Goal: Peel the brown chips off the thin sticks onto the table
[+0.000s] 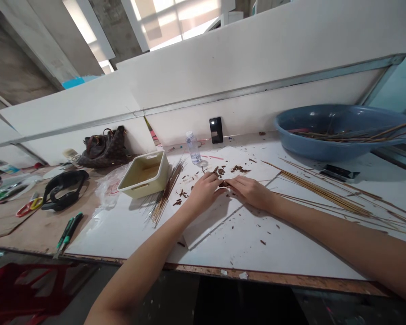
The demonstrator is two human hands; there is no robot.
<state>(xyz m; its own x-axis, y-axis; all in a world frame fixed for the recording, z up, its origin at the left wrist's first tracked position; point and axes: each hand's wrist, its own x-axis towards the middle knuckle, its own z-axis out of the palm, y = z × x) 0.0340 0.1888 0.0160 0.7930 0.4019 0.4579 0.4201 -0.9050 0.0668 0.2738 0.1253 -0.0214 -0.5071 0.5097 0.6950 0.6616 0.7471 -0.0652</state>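
My left hand (205,192) and my right hand (250,192) lie palm-down on a white sheet (216,225), their fingertips meeting around a small dark brown scrap (223,183). I cannot tell whether either hand grips it. Just beyond my fingers are small heaps of brown chips (240,169). A bundle of thin brown sticks (165,194) lies to the left of my left hand. Longer thin sticks (325,194) are spread to the right of my right hand.
A blue plastic basin (338,131) holding sticks stands at the far right. Behind my hands are a cream tray (144,174), a water bottle (193,148) and an upright phone (216,130). Further left lie a brown handbag (104,149), scissors (29,207) and green pens (69,230).
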